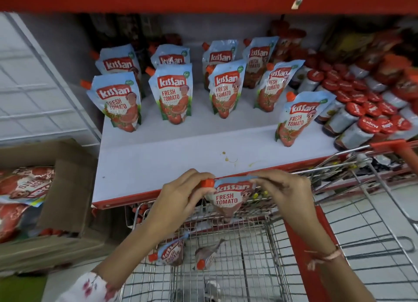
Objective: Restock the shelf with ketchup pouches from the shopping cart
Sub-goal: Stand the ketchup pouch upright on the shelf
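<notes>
Both hands hold one ketchup pouch (226,198) upright above the cart, just in front of the shelf's red front edge. My left hand (181,195) pinches its orange cap corner, and my right hand (282,188) grips its top right corner. Several more pouches (174,95) stand in two rows on the white shelf (158,163), one (295,118) alone further forward at the right. Two pouches (170,252) (207,255) lie in the wire shopping cart (248,265) below my hands.
A cardboard box (67,188) holding more ketchup packs sits at the left beside the shelf. Red-lidded jars (366,120) crowd the shelf's right side. The cart's red handle (398,147) rises at the right. A red shelf board runs overhead.
</notes>
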`<state>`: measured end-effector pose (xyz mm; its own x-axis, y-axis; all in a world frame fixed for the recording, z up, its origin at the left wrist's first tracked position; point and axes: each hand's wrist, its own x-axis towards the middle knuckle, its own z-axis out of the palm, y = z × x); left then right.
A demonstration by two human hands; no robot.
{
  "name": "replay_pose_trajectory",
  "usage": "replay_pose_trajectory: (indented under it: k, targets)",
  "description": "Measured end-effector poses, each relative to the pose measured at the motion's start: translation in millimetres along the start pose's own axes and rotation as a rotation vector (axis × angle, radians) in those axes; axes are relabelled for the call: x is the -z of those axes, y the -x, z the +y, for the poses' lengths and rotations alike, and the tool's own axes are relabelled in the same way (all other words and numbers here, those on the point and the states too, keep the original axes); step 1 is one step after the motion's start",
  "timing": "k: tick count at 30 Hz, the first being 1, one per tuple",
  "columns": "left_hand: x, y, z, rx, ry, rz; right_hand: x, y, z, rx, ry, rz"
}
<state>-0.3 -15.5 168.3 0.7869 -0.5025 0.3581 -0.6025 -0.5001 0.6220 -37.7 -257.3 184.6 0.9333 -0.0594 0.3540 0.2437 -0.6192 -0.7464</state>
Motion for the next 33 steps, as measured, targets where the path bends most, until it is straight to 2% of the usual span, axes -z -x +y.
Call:
replay_pose_trajectory:
  k: [4,9,15,22,33]
  targets:
    - [16.3,-25.1,18.4,-0.033,0.023,0.087,18.7,-19.4,-16.9,-0.009,-0.118,0.103]
    - [28.9,-60.0,35.7,0.065,0.159,0.234,36.6,-46.7,-26.3,0.031,-0.116,0.199]
    - [28.7,-99.9,40.0,0.06,0.181,0.301,47.7,-83.8,-23.2,0.051,-0.088,0.271]
    - [6.7,-132.5,16.1,0.122,0.122,0.296,35.7,-120.3,9.8,0.047,0.066,0.293]
    - [-14.9,-152.7,4.1,0.112,0.003,0.242,29.5,-151.7,45.5,0.041,0.185,0.248]
